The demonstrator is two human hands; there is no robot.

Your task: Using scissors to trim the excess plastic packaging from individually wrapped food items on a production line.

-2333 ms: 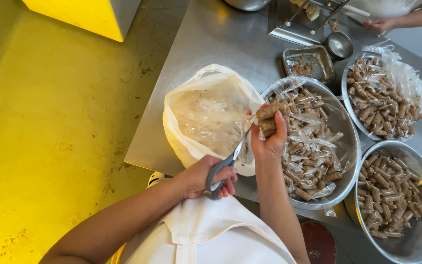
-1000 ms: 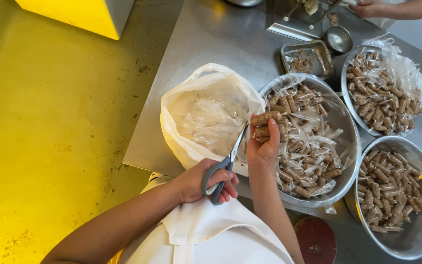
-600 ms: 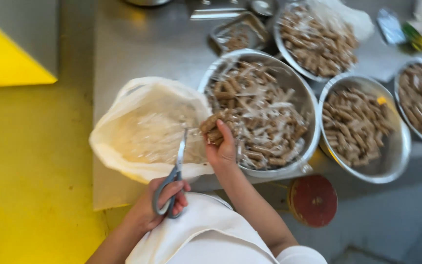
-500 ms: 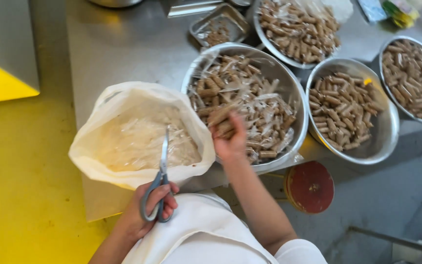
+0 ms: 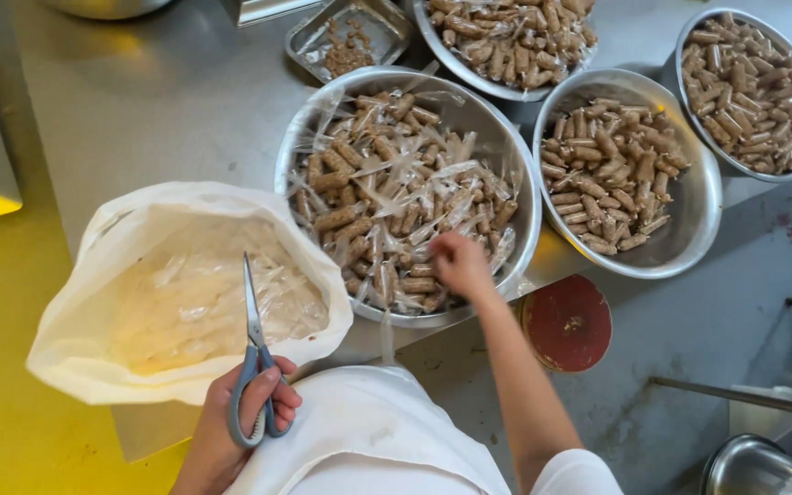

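**Scissors kept ready while the other hand goes into the wrapped pieces**

Nearest to the person, the left hand (image 5: 245, 417) is closed around the grey plastic handles of a pair of steel scissors (image 5: 252, 362). The blades are shut and point away from the body, over the white plastic bag (image 5: 75, 339), so the tool stays ready and out of the way. This bag, just beyond the left hand, is soft and wrinkled, its mouth folded open, and it is filled with thin clear film scraps.

The right hand (image 5: 458, 266) reaches down into the large round steel bowl (image 5: 524, 197), to the right of the bag. Its fingers are curled among short brown cylinders in shiny clear wrappers (image 5: 387, 197); I cannot tell if it already grips one.

Beyond the right hand stand more steel bowls of bare brown cylinders (image 5: 611, 174), matte and rough, and a small rectangular steel tray (image 5: 309, 32).
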